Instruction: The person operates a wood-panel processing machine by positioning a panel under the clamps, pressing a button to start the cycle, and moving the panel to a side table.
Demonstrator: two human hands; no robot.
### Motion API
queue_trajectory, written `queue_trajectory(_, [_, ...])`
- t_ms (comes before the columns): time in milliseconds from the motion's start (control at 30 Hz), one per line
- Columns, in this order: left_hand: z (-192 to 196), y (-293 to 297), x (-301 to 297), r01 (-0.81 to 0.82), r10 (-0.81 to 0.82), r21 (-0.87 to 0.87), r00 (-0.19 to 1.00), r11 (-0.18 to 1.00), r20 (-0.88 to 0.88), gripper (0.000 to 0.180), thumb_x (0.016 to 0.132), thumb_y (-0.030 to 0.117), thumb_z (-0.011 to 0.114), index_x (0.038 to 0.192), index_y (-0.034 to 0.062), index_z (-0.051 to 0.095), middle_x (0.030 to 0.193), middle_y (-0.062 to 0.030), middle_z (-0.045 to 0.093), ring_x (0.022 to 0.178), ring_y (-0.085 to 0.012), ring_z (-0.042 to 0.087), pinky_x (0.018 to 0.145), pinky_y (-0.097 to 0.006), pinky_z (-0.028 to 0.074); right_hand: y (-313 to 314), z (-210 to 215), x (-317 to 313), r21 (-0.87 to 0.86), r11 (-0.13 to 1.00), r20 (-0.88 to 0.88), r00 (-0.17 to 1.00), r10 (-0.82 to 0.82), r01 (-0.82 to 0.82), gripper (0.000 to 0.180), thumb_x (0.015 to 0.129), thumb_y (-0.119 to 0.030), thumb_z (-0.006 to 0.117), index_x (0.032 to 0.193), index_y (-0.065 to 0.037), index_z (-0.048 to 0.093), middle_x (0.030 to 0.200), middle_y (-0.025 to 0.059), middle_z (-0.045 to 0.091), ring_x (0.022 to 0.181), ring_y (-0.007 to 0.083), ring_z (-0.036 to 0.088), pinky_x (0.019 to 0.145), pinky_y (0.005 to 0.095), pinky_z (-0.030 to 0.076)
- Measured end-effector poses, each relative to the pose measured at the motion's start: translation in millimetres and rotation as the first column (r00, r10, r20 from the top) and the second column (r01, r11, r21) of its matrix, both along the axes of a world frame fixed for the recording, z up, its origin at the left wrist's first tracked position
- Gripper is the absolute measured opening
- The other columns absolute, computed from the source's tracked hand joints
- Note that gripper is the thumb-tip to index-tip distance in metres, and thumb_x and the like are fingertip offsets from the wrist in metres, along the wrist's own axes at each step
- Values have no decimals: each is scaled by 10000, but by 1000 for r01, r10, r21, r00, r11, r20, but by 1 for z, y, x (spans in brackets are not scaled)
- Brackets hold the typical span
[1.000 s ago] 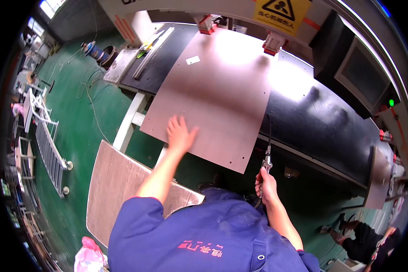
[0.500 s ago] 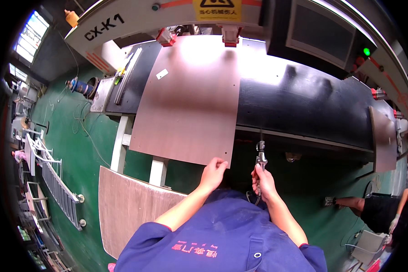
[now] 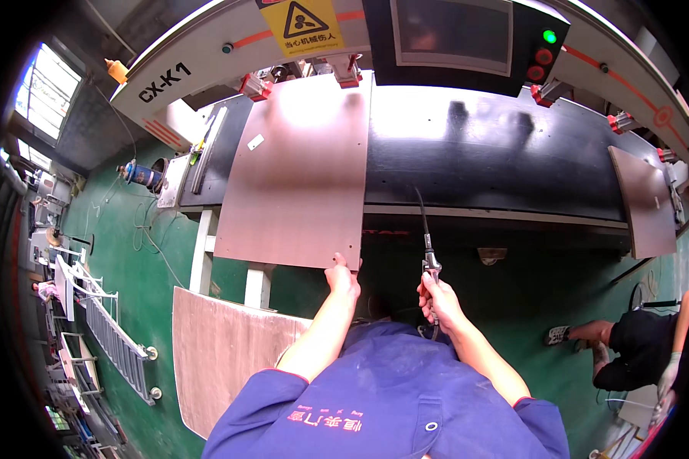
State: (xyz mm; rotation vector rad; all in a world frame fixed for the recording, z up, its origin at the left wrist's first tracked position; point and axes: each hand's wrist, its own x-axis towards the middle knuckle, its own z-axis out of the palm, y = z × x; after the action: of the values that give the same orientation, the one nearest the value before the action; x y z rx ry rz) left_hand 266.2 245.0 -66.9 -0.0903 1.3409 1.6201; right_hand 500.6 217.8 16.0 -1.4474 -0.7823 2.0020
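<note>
The left hand [image 3: 343, 284], half curled, touches the board [image 3: 291, 183], perhaps for steadying, grip unclear; the right hand [image 3: 441, 303] is wrapped around an air gun [image 3: 430, 262].

Panel [image 3: 295, 183]: rectangular, brownish-pink, with small dark holes near its edges; lies flat, left of centre in the frame. Blow gun [image 3: 430, 265]: silvery metal, its slender dark nozzle pointing up-frame; lower centre, right of the panel.
</note>
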Motion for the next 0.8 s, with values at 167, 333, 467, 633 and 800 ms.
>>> queue_trajectory(167, [5, -24, -9, 111, -103, -52, 985, 992, 135, 330, 1018, 229, 362, 1249, -1, 414, 1217, -136, 489, 1067, -266, 521, 902, -489, 491, 1, 0, 17, -4, 1000, 7, 1000, 7, -7, 428, 950, -469, 474, 823, -62, 511, 584, 15, 492, 403, 88, 464, 331, 217, 351])
queue_trajectory(333, [12, -68, -3, 197, -191, -77, 978, 977, 79, 344, 1012, 224, 380, 1232, -39, 416, 1233, -155, 486, 1086, -277, 520, 898, -494, 500, 18, -4, 31, -34, 995, 7, 995, -96, 96, 448, 944, -496, 465, 814, -70, 513, 567, 23, 490, 385, 106, 461, 339, 236, 362])
queue_trajectory(467, [16, -94, 5, 224, -220, -86, 974, 971, 53, 349, 1008, 215, 396, 1220, -61, 425, 1204, -177, 507, 1060, -287, 545, 855, -486, 523, 61, -2, 39, -20, 999, 107, 993, -41, 43, 506, 932, -556, 428, 824, -67, 504, 573, 40, 503, 378, 135, 478, 331, 251, 369])
queue_trajectory(633, [27, -111, 22, 265, -263, -85, 964, 961, 27, 343, 1001, 208, 427, 1199, -72, 437, 1180, -193, 531, 1017, -290, 577, 810, -470, 541, 153, 16, 28, 32, 997, 236, 970, 55, -65, 576, 920, -602, 381, 780, -53, 487, 574, 81, 497, 377, 192, 492, 341, 307, 398])
queue_trajectory(800, [34, -116, 41, 296, -292, -75, 954, 952, 66, 351, 1004, 206, 424, 1223, -67, 408, 1185, -189, 522, 1011, -281, 578, 829, -449, 529, 236, 17, -2, 68, 993, 361, 930, 63, -94, 585, 925, -580, 381, 747, -30, 474, 592, 108, 478, 432, 231, 502, 387, 346, 427])
